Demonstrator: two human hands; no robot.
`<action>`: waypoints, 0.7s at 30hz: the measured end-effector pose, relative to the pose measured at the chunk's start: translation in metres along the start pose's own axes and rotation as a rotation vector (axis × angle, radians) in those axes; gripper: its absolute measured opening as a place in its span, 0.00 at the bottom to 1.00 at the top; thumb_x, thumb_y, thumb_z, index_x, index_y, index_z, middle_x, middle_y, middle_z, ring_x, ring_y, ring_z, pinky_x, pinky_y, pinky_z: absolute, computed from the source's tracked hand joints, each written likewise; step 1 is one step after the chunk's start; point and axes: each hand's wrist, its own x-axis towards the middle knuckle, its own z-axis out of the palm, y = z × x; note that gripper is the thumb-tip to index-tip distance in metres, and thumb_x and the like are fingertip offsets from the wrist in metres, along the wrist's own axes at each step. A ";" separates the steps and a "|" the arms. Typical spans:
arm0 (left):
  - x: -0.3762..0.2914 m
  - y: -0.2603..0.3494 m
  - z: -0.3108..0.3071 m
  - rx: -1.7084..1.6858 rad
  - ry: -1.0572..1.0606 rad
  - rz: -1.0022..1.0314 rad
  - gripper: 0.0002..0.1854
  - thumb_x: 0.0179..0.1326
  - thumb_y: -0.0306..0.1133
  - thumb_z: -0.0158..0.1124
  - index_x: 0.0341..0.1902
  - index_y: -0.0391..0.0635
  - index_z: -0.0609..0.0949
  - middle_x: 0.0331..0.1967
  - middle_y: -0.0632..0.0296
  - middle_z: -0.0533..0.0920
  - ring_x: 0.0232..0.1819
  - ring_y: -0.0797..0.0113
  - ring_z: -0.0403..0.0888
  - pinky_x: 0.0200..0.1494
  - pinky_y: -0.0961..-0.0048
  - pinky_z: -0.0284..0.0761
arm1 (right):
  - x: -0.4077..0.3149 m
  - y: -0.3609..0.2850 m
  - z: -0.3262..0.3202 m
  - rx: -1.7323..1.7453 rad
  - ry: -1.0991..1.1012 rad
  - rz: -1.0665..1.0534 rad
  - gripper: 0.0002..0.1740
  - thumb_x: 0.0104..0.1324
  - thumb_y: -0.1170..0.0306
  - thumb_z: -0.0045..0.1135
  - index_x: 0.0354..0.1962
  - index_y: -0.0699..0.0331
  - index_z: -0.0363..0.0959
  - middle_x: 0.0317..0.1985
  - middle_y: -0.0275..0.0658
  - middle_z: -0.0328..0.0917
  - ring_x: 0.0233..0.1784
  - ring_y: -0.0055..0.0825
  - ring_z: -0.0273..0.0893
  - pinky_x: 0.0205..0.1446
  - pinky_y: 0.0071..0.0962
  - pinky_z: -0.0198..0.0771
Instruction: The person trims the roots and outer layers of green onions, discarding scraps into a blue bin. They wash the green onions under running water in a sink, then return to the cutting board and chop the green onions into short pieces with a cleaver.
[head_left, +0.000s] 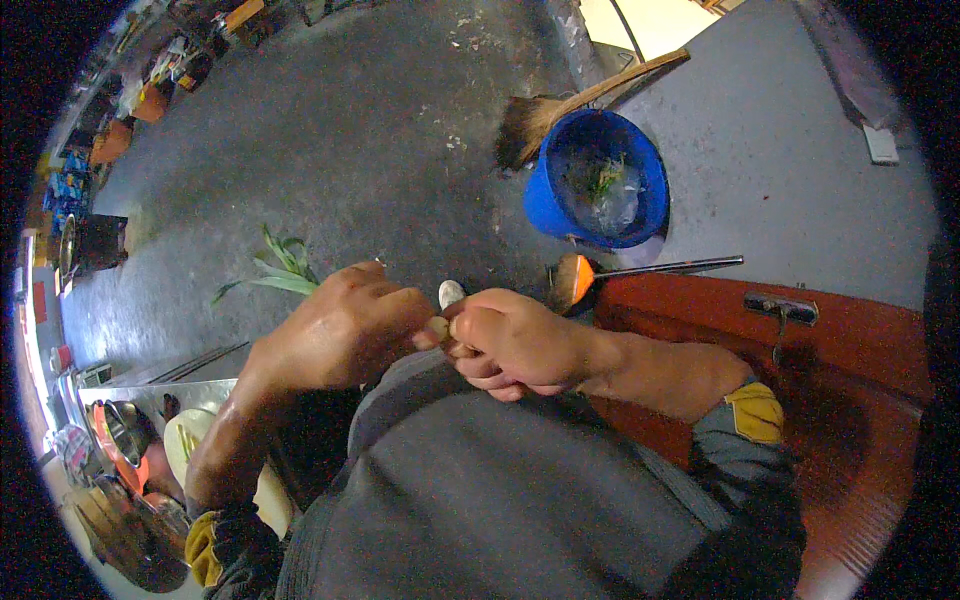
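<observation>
Before my body, my left hand (352, 322) is closed around a leafy green stalk (285, 274), which looks like leek or green garlic. Its long leaves stick out beyond the knuckles, while the palm hides the middle. Close beside it, my right hand (517, 341) has curled fingers, with thumb and forefinger pinching at the stalk's small pale end (440, 327). The fingertips of both hands nearly meet there. How much of the stalk lies inside the fists is hidden.
A blue bucket (544, 199) with green scraps and clear plastic stands ahead right, beside a straw broom (544, 124). An orange-headed brush (577, 279) lies near a red-brown door (675, 300) with a metal handle. At left, a counter holds a round board (180, 435) and several pots.
</observation>
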 end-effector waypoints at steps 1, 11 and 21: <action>-0.002 0.001 0.002 0.000 0.014 -0.048 0.07 0.62 0.36 0.66 0.36 0.47 0.79 0.25 0.57 0.78 0.29 0.50 0.76 0.35 0.56 0.69 | 0.002 0.002 0.002 0.087 0.006 0.011 0.15 0.75 0.61 0.33 0.37 0.59 0.68 0.17 0.22 0.54 0.15 0.12 0.50 0.16 0.20 0.53; -0.010 -0.015 0.046 -0.215 0.421 -0.192 0.16 0.71 0.42 0.58 0.38 0.40 0.80 0.27 0.54 0.78 0.30 0.54 0.77 0.35 0.61 0.71 | 0.012 -0.002 0.009 0.300 0.021 -0.201 0.21 0.74 0.56 0.34 0.21 0.52 0.55 0.13 0.23 0.50 0.12 0.15 0.49 0.14 0.23 0.51; -0.008 -0.004 0.037 -0.578 0.684 -0.337 0.19 0.71 0.46 0.60 0.40 0.38 0.82 0.31 0.65 0.78 0.32 0.76 0.73 0.35 0.76 0.68 | 0.001 -0.019 -0.058 0.416 0.148 -0.780 0.17 0.74 0.55 0.48 0.38 0.60 0.73 0.19 0.26 0.62 0.17 0.16 0.60 0.19 0.19 0.59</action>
